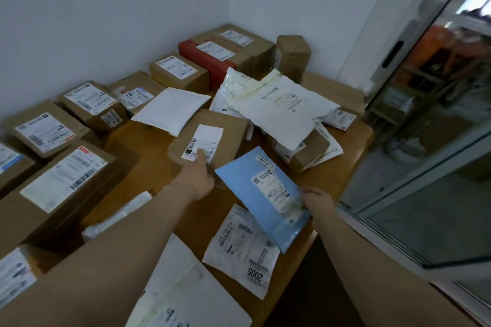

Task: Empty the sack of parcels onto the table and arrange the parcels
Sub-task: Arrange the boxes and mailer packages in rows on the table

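Observation:
A blue mailer bag [255,188] with a white label is lifted above the table's near right part; my right hand [317,200] pinches its right edge. My left hand [198,179] reaches to a brown cardboard box [212,138] in the middle of the table, thumb on the box's white label; its fingers are hidden beyond the box's near edge. A heap of white poly bags [279,106] lies behind and to the right. Under the blue mailer lies a white bag marked 2005 [239,252]. No sack is in view.
Brown boxes [63,180] line the table's left side and back by the wall, with a red box [210,61] at the far corner. A flat white envelope [171,110] lies mid-table. The wooden table's [345,167] right edge faces a glass sliding door [414,141].

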Demonstrator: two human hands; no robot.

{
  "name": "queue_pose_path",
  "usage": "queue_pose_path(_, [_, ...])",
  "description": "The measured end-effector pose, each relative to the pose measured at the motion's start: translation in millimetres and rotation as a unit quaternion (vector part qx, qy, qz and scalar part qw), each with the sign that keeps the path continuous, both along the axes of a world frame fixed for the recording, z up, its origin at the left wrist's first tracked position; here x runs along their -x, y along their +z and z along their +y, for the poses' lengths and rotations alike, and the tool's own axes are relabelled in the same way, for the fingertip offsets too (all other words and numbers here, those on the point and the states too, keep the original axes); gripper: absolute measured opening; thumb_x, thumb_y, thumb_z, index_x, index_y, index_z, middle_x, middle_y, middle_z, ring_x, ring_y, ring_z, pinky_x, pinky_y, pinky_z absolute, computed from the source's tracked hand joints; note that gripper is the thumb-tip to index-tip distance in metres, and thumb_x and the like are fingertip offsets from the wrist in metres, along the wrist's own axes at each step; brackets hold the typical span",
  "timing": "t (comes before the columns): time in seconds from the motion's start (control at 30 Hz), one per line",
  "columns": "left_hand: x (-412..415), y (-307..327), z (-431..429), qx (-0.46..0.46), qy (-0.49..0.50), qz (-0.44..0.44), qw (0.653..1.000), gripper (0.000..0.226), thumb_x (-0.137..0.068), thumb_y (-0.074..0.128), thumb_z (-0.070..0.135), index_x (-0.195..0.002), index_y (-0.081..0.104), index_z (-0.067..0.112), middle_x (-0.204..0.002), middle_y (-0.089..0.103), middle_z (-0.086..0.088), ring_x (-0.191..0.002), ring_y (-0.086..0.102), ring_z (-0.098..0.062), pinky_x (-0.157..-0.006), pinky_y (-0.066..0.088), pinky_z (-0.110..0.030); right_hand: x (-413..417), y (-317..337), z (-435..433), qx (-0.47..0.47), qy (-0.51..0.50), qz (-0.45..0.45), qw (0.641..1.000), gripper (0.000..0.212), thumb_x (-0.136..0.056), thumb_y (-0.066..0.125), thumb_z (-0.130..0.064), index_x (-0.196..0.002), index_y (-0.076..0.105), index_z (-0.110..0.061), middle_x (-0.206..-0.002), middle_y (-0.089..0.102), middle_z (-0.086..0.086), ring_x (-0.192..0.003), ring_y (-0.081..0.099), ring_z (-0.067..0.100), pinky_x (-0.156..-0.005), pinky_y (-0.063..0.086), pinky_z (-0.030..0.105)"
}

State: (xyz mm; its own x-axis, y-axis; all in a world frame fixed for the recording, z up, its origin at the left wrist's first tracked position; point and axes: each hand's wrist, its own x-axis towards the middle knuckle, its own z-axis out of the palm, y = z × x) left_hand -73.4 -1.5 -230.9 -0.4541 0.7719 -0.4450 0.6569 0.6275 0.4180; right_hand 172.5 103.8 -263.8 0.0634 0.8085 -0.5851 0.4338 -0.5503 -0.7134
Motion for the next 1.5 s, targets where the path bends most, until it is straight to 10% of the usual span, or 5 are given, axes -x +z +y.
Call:
queue_pose_path(0.17, [-4, 1, 1, -0.009, -0.024, 0.022, 0.999, 0.073, -0.097, 0.041, 0.027, -0.153, -0.003, 0.011, -0.157, 0.017, -0.013, -0.138, 0.027, -0.033, -0.111, 0.030, -0.041, -13, -4, -5, -0.084, 0.169, -0.323, 0.927, 0.047, -0.093, 0.048, -0.026, -0.139, 0.039, -0.023, -0.142, 0.035, 0.015, -0.130, 0.033, 0.035, -0.110, 0.027, 0.045])
queue_pose_path(0.63, [23, 8, 19, -0.090, 0.147, 0.094, 0.981, 0.066, -0.094, 0.053, 0.024, -0.149, 0.019, 0.017, -0.154, 0.018, -0.012, -0.141, 0.020, -0.031, -0.109, 0.033, -0.043, 109, 11, 21, -0.295, 0.408, -0.158, 0.849, 0.023, -0.093, 0.048, -0.025, -0.111, 0.062, -0.018, -0.106, 0.052, 0.003, -0.097, 0.057, 0.023, -0.076, 0.043, 0.030])
queue_pose_path(0.93, [109, 0, 71, -0.220, 0.542, -0.140, 0.799, 0.071, -0.092, 0.057, 0.014, -0.150, 0.016, 0.020, -0.146, 0.036, -0.014, -0.130, 0.041, -0.036, -0.101, 0.041, -0.046, 216, 29, 89, -0.380, 0.479, -0.131, 0.780, 0.037, -0.090, 0.056, -0.021, -0.126, 0.051, -0.015, -0.126, 0.051, 0.007, -0.115, 0.050, 0.022, -0.091, 0.046, 0.033])
queue_pose_path(1.17, [140, -26, 73, 0.052, 0.102, 0.295, 0.948, 0.108, -0.078, 0.072, 0.040, -0.145, -0.013, 0.047, -0.155, -0.023, -0.009, -0.143, -0.022, -0.032, -0.116, -0.005, -0.051, 269, 23, 130, -0.298, 0.565, -0.180, 0.748, 0.058, -0.087, 0.058, -0.036, -0.137, 0.038, -0.014, -0.138, 0.040, 0.010, -0.122, 0.045, 0.028, -0.097, 0.041, 0.038])
queue_pose_path(1.5, [159, 25, 63, -0.345, 0.479, 0.069, 0.804, 0.030, -0.102, 0.035, 0.028, -0.122, 0.045, 0.008, -0.099, 0.054, -0.005, -0.092, 0.054, -0.020, -0.073, 0.042, -0.034, 274, 14, 127, -0.217, 0.625, -0.226, 0.715, 0.067, -0.083, 0.065, -0.049, -0.137, 0.043, -0.016, -0.138, 0.049, 0.007, -0.131, 0.043, 0.028, -0.102, 0.041, 0.038])
